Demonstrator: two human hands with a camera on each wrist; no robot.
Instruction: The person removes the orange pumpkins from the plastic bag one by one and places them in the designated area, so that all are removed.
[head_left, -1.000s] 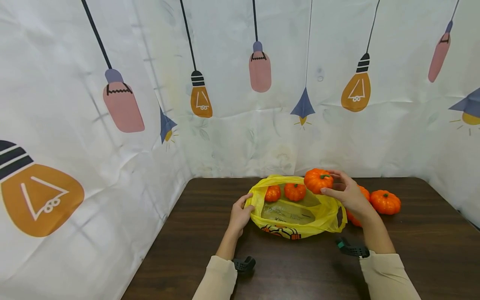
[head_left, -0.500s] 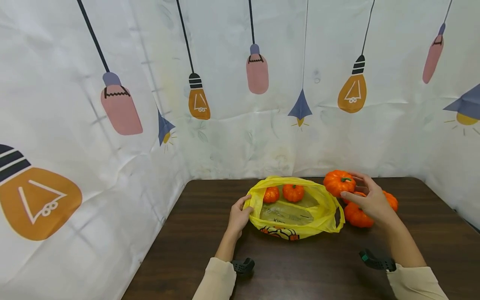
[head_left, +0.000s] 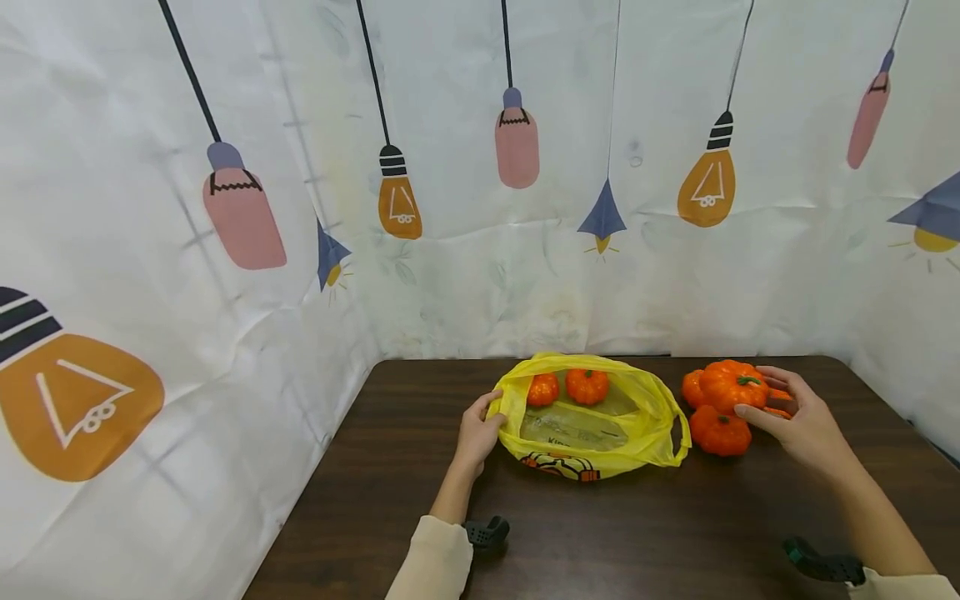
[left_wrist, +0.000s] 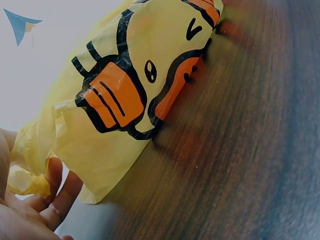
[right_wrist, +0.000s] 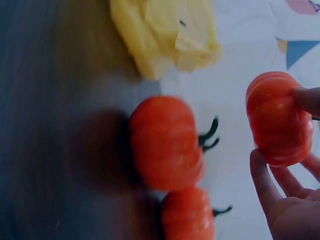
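Observation:
A yellow plastic bag (head_left: 651,437) with a printed cartoon duck lies on the table with its mouth spread wide. Two small orange toy pumpkins, a left one (head_left: 543,389) and a right one (head_left: 587,386), sit inside it. My left hand (head_left: 477,429) grips the bag's left edge; the left wrist view shows yellow film (left_wrist: 30,182) bunched between thumb and fingers. In my right hand (head_left: 810,425) is another orange pumpkin (head_left: 723,385), pinched between thumb and fingers (right_wrist: 265,182) above the pumpkins right of the bag. One of those (head_left: 720,432) lies in front.
Behind the held pumpkin, other orange pumpkins (head_left: 692,388) are partly hidden. The right wrist view has two pumpkins (right_wrist: 165,142) side by side on the dark wooden table (head_left: 600,525). White cloth (head_left: 480,283) printed with lamps hangs behind the table and along its left.
My right hand has carried its pumpkin rightward and lower, from over the bag's right side to the pumpkins beside it. My left hand stays on the bag's edge.

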